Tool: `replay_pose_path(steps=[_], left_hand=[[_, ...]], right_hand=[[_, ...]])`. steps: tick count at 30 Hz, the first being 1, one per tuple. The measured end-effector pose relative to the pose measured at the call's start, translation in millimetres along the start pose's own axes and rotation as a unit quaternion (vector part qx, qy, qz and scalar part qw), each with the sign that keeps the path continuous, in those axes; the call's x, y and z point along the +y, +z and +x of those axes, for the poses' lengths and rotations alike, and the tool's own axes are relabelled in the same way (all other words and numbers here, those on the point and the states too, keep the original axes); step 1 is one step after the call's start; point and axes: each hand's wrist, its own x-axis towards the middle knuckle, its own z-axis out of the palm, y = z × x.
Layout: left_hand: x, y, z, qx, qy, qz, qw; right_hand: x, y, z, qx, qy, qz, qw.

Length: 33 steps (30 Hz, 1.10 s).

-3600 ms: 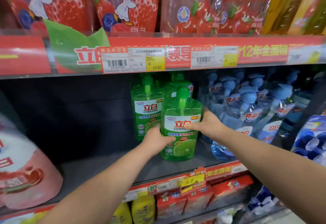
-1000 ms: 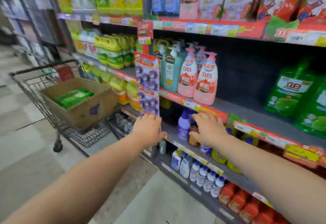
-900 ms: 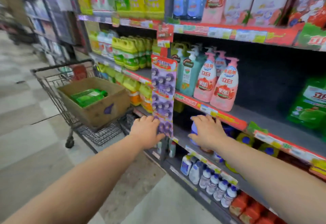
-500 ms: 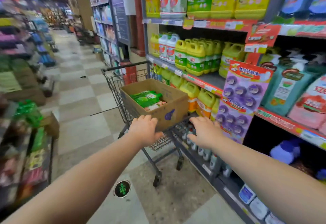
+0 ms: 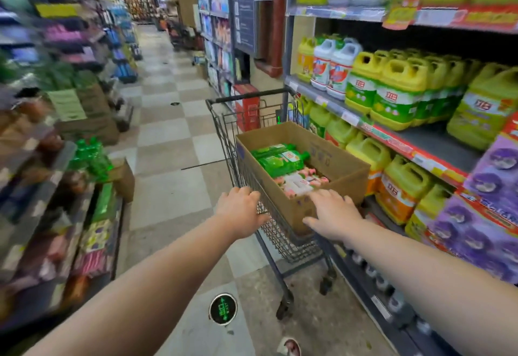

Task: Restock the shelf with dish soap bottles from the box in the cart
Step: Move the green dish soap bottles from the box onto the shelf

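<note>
A wire shopping cart [image 5: 241,142] stands in the aisle against the right-hand shelving. In it sits an open cardboard box [image 5: 340,169]. Green dish soap bottles [image 5: 279,159] lie on their sides at the box's far end, with pink and white bottles [image 5: 298,182] nearer me. My left hand [image 5: 241,212] hovers at the cart's near left rim, fingers spread, holding nothing. Just in front of the box's near edge, my right hand [image 5: 332,214] reaches out with spread fingers and is empty too.
The right shelving [image 5: 392,137] carries yellow and green detergent jugs [image 5: 392,95]. Purple hanging packs [image 5: 487,204] jut out at the near right. Low displays and a cardboard box [image 5: 123,179] line the left side. A checkered aisle floor [image 5: 168,131] runs ahead.
I have turned away from the shelf of green pump bottles and toward the cart. Both empty hands have travelled left with the view and now reach the cart and box.
</note>
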Motion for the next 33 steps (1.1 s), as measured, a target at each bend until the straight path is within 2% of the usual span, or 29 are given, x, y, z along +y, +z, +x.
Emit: replay_pose_path(steps=[6, 11, 17, 20, 27, 30, 33], left_hand=[[-39, -3, 116, -0.009, -0.011, 0.011, 1.000], [-52, -8, 208, 0.004, -0.007, -0.002, 1.000], [-47, 10, 285, -0.039, 0.016, 0.000, 0.999], [-37, 24, 323, -0.055, 0.053, 0.001, 0.997], [-8, 67, 416, -0.134, 0.192, 0.019, 0.972], [-2, 86, 451, -0.191, 0.249, 0.019, 0.949], [0, 106, 482, -0.206, 0.306, 0.018, 0.929]], right_hand=[[13, -3, 129, -0.001, -0.016, 0.016, 1.000], [41, -13, 216, -0.025, 0.007, 0.036, 0.999], [79, -11, 278, -0.057, 0.042, 0.050, 0.996], [99, -5, 295, -0.058, 0.067, 0.063, 0.994], [138, 31, 319, -0.097, 0.206, 0.138, 0.964], [144, 47, 332, -0.123, 0.284, 0.172, 0.935], [144, 69, 348, -0.142, 0.355, 0.216, 0.898]])
